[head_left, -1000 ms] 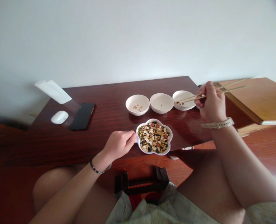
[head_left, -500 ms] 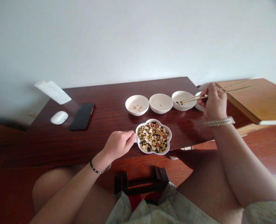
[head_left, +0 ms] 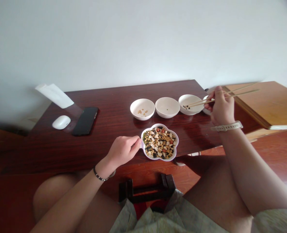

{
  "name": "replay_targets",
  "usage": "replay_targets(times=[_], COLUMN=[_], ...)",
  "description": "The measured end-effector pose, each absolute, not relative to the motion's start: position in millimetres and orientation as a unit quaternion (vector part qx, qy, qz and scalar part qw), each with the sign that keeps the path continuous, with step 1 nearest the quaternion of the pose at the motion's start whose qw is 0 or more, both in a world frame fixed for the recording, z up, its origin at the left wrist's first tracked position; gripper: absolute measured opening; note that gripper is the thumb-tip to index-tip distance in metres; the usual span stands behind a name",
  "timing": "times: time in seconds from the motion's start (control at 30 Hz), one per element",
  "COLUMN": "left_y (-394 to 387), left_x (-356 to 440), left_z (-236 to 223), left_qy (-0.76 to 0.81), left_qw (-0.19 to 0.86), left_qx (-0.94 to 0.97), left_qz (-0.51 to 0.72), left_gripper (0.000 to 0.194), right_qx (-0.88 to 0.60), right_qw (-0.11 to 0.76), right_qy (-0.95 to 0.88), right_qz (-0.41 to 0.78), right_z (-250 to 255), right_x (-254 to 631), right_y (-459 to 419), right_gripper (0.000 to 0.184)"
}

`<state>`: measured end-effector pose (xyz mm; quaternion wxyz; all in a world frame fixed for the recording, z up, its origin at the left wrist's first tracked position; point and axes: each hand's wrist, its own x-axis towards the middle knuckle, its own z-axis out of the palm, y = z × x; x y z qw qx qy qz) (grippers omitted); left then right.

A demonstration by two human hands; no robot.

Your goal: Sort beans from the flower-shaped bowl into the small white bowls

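Observation:
My left hand is closed on the short handle of a white flower-shaped dish, which is filled with mixed beans, seeds and nuts. In my right hand is a pair of wooden chopsticks. Their tips reach down into a white bowl, beside several black beans. To its left stands a second white bowl with one small dark bean in it. A third bowl, further left, holds several yellowish beans. Another white bowl is partly hidden behind my right hand.
On the left of the dark wooden table lie a black phone, a white computer mouse and a white folded paper-like item. A lighter wooden cabinet stands at the right. The wall rises behind the table.
My right hand has shifted very slightly left with the chopsticks, whose tips stay in the bowl of black beans. The left hand and the dish have not moved.

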<state>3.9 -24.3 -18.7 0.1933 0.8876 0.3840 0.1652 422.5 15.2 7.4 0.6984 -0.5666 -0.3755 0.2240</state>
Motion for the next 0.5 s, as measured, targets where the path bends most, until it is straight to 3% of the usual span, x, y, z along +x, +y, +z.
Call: replay_targets(times=[0.5], left_y=[-24.0], left_x=[4.2], left_z=[-17.0], left_qy=[0.380], left_qw=[0.189], left_qx=[0.891], left_qz=[0.162], left_gripper=[0.040], right_qx=[-0.564], right_qw=[0.692], right_qy=[-0.395], right_qz=[0.216], right_z=[9.9], right_x=[418.0], right_y=[12.6], right_gripper=[0.045])
